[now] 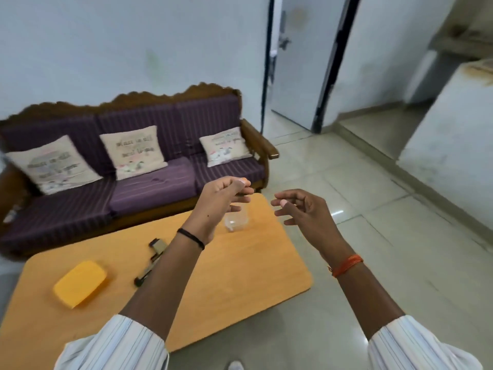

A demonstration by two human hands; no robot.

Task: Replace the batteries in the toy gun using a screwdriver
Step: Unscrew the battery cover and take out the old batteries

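The toy gun (153, 259), dark with a tan body, lies on the orange table (240, 276) and is partly hidden behind my left forearm. My left hand (224, 194) hovers above the table's far side with fingers loosely curled and holds nothing. My right hand (301, 206) is raised to the right of it, past the table's far right corner, fingers spread and relaxed, also empty. A small clear plastic container (237, 222) stands on the table just below my left hand. I see no screwdriver or batteries plainly.
A yellow lidded box (80, 283) lies on the table's left part. A purple cushioned wooden sofa (149, 182) with three pillows stands behind the table. Tiled floor (373, 222) stretches to the right, toward a doorway (306, 62).
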